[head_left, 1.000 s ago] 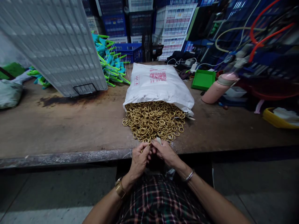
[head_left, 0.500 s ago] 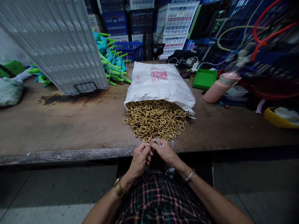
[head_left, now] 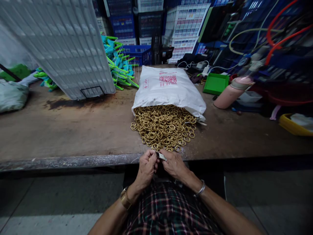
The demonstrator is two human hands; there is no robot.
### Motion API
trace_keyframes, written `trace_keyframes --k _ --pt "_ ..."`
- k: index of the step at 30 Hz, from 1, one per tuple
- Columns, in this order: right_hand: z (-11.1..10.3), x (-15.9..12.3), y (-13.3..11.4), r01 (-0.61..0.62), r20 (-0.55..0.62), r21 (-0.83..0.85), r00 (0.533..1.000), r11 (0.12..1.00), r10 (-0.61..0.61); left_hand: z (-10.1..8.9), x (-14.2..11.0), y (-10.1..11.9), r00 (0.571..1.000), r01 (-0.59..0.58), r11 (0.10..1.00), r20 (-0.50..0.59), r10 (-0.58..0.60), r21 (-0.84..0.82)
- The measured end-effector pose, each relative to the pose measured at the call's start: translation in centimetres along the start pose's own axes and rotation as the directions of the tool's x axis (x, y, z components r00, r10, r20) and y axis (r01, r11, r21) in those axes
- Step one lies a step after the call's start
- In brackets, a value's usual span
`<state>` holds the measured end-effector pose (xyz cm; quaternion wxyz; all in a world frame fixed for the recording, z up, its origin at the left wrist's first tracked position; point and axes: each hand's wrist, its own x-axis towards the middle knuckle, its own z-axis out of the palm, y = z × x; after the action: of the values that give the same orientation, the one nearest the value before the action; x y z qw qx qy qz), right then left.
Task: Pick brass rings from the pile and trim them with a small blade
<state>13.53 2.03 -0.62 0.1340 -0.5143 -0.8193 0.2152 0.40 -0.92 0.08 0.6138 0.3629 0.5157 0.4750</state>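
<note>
My left hand (head_left: pixel 147 167) is closed in a pinch at the table's front edge; what its fingertips hold is too small and covered to name. Against it, my right hand (head_left: pixel 174 164) is shut on a small pale blade-like tool (head_left: pixel 162 156), whose dark end points at the left fingertips. Just beyond both hands lies a heap of gold-coloured rings (head_left: pixel 163 129). It spills from the mouth of a white sack (head_left: pixel 168 89) with red print, which lies on its side.
On the wooden table (head_left: pixel 80 130), a ribbed translucent panel (head_left: pixel 80 55) leans at left beside blue and green plastic pieces (head_left: pixel 119 68). To the right are a green tray (head_left: pixel 216 84), a pink bottle (head_left: pixel 231 94) and a yellow tray (head_left: pixel 294 125). Stacked crates (head_left: pixel 187 21) stand behind.
The tool in my right hand has swung from pointing up and away to lying across toward the left fingertips. My right hand has turned with it; the left stays nearly in place.
</note>
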Motion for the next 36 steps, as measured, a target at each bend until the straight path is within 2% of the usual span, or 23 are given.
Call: trace_keyframes --k 4,7,9,11,15,22,25,29,31,33,36 --pt "0.0 0.2 0.0 -0.005 0.068 -0.081 0.998 0.997 0.011 0.1 -0.6 0.3 0.995 -0.085 0.994 -0.053 0.089 0.073" --pt "0.0 0.2 0.5 -0.048 0.075 -0.119 0.996 0.992 0.058 0.2 -1.5 0.5 0.993 -0.115 0.989 -0.025 0.118 0.088" --pt "0.1 0.2 0.8 -0.078 0.039 -0.140 0.996 0.987 0.084 0.1 -2.1 0.6 0.996 -0.082 0.995 0.038 0.080 0.048" --pt "0.2 0.4 0.8 -0.071 -0.022 -0.149 0.997 0.986 0.069 -0.1 -2.3 0.5 0.996 0.002 0.997 0.090 0.005 -0.071" --pt "0.4 1.3 0.0 -0.070 -0.147 -0.164 0.988 0.984 0.046 -0.8 -1.7 0.0 0.984 0.173 0.912 0.101 -0.145 -0.372" --pt "0.6 3.1 -1.4 -0.126 -0.079 -0.267 0.991 0.955 0.108 -1.7 -1.0 -0.6 0.986 0.166 0.878 0.048 -0.162 -0.449" --pt "0.7 3.4 -1.3 -0.138 -0.080 -0.286 0.990 0.948 0.120 -2.0 -0.8 -0.5 0.975 0.214 0.830 0.063 -0.213 -0.515" --pt "0.5 3.5 -1.1 -0.169 -0.089 -0.266 0.985 0.949 0.151 -2.5 -0.3 -0.5 0.948 0.309 0.735 0.132 -0.290 -0.603" --pt "0.4 3.5 -0.9 -0.166 -0.093 -0.234 0.985 0.958 0.148 -2.5 -0.1 -0.4 0.941 0.322 0.704 0.130 -0.314 -0.633" --pt "0.4 3.3 -0.7 -0.155 -0.114 -0.174 0.984 0.972 0.137 -2.5 0.1 -0.4 0.939 0.308 0.696 0.087 -0.334 -0.648" --pt "0.5 3.0 -0.4 -0.093 -0.158 0.001 0.983 0.996 0.092 -2.2 0.3 -0.5 0.954 0.253 0.740 0.033 -0.298 -0.623"
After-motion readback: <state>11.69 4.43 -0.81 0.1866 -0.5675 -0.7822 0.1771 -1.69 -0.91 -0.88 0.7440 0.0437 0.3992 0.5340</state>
